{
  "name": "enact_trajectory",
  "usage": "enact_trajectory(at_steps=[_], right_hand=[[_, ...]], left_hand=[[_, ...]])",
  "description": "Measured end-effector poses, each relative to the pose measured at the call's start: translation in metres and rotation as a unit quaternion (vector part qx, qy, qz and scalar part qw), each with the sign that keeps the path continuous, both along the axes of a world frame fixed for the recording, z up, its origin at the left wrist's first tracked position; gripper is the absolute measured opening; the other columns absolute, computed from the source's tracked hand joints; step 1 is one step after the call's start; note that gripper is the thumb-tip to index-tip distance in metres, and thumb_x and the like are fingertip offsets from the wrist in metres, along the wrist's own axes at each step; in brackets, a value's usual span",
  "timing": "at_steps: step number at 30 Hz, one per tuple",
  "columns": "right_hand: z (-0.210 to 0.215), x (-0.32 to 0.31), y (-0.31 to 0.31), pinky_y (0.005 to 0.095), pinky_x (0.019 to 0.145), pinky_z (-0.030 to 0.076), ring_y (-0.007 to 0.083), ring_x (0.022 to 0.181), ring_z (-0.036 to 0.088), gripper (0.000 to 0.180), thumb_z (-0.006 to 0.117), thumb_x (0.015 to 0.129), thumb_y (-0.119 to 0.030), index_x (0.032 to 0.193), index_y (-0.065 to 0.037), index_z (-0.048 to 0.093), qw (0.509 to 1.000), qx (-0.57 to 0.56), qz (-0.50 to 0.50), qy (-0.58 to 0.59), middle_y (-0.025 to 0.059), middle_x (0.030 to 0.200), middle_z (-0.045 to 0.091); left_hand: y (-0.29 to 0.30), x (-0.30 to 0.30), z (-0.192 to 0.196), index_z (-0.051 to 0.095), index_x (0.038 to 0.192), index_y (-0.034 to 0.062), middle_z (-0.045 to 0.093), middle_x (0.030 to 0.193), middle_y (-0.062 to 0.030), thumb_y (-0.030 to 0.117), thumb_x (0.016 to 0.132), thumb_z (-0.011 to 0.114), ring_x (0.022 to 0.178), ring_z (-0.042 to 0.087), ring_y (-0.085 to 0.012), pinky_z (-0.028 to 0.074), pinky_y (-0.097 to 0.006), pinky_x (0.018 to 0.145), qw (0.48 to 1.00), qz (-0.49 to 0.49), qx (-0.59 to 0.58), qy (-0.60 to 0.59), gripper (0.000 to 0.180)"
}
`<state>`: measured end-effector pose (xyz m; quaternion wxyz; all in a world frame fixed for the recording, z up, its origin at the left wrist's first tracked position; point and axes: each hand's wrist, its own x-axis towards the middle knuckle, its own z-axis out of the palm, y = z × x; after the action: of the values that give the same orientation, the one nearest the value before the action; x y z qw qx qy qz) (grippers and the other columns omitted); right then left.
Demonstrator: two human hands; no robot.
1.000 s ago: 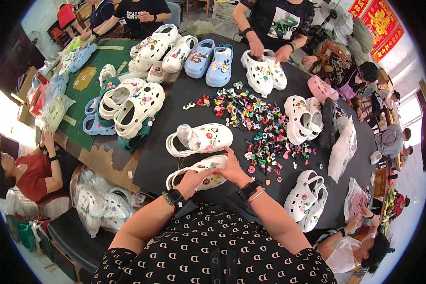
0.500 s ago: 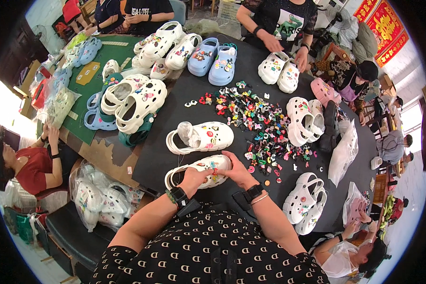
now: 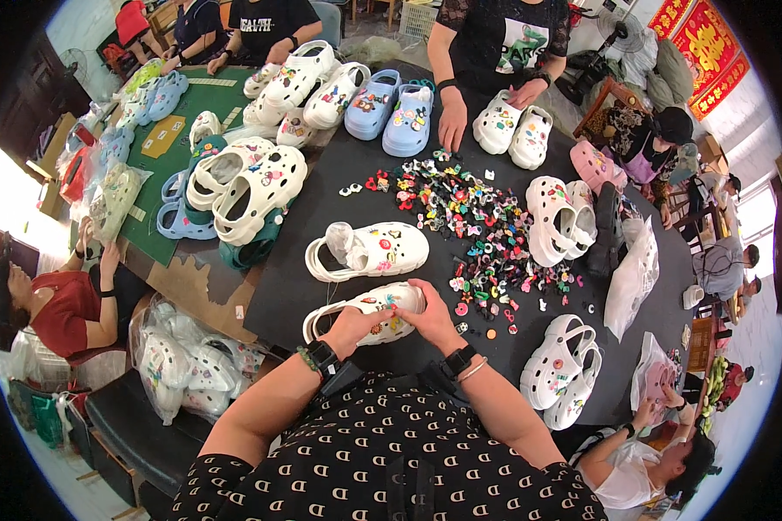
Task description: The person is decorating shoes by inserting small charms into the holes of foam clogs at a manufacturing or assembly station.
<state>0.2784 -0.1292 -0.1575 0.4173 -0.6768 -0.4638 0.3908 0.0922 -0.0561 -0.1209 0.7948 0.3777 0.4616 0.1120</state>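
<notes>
- Black table [image 3: 334, 161] mid-frame.
- Left hand [image 3: 353, 330], right hand [image 3: 430, 317]: both gripping white clog [image 3: 373, 300], lower centre.
- Second clog [image 3: 399, 249] just above; uneven pressure could knock them together.
- Charm pile [image 3: 478, 217], right of centre; stray sweep could scatter it.

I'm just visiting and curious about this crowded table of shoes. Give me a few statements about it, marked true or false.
1. The left hand and right hand are on the same white clog. True.
2. The shoe just beyond it is green. False: it is another white clog.
3. A pile of small colourful charms lies on the dark tabletop. True.
4. The blue pair on that tabletop stands nearest the person's body. False: it stands toward the far side, beyond the white clog being handled.
5. Each of the person's wrists has a dark band. True.
</notes>
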Motion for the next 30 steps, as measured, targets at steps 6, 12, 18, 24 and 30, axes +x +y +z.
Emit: enact_trajectory(at_steps=[6, 12, 18, 24, 30], right_hand=[[-0.021, 0.010, 0.007, 0.0386, 0.103, 0.042, 0.0308, 0.123, 0.050, 0.078, 0.086, 0.070, -0.031, 0.132, -0.003, 0.048, 0.996, -0.021, 0.002, 0.088, 0.0195, 0.132, 0.049], [0.001, 0.014, 0.011, 0.0388, 0.105, 0.041, 0.0309, 0.124, 0.049, 0.084, 0.087, 0.068, -0.035, 0.134, -0.001, 0.048, 0.995, -0.069, 0.060, 0.027, 0.0207, 0.133, 0.047], [0.011, 0.017, 0.010, 0.0345, 0.097, 0.048, 0.0222, 0.114, 0.057, 0.075, 0.084, 0.074, -0.023, 0.135, -0.001, 0.047, 0.977, -0.071, 0.071, 0.190, 0.0143, 0.126, 0.058], [0.007, 0.013, 0.014, 0.0340, 0.093, 0.050, 0.0196, 0.112, 0.058, 0.072, 0.085, 0.073, -0.018, 0.132, -0.001, 0.048, 0.980, -0.085, 0.042, 0.173, 0.0133, 0.125, 0.058], [0.010, 0.007, 0.016, 0.0341, 0.092, 0.050, 0.0209, 0.111, 0.058, 0.069, 0.086, 0.070, -0.013, 0.128, -0.002, 0.049, 0.982, -0.089, 0.028, 0.163, 0.0128, 0.123, 0.056]], left_hand=[[-0.003, 0.008, -0.004, 0.062, 0.118, -0.0056, 0.069, 0.111, -0.0107, 0.011, 0.084, 0.075, 0.093, 0.068, -0.0169, 0.054, -0.031, 0.079, 0.999, 0.043, 0.004, -0.001, 0.040], [-0.007, 0.010, -0.005, 0.063, 0.117, -0.0031, 0.070, 0.108, -0.0101, 0.006, 0.084, 0.073, 0.091, 0.069, -0.0173, 0.055, -0.030, 0.077, 0.997, 0.064, 0.027, 0.022, 0.036], [-0.007, 0.010, 0.000, 0.063, 0.117, -0.0034, 0.070, 0.108, -0.0105, 0.006, 0.085, 0.071, 0.091, 0.069, -0.0169, 0.055, -0.030, 0.077, 0.998, 0.061, 0.020, 0.009, 0.034], [-0.006, 0.010, -0.011, 0.063, 0.116, -0.0025, 0.070, 0.109, -0.0099, 0.006, 0.085, 0.071, 0.092, 0.069, -0.0171, 0.055, -0.030, 0.076, 0.998, 0.050, 0.031, 0.016, 0.033], [-0.007, 0.010, -0.015, 0.063, 0.116, -0.0022, 0.069, 0.108, -0.0097, 0.006, 0.085, 0.071, 0.091, 0.069, -0.0171, 0.055, -0.030, 0.075, 0.996, 0.040, 0.048, 0.060, 0.033]])
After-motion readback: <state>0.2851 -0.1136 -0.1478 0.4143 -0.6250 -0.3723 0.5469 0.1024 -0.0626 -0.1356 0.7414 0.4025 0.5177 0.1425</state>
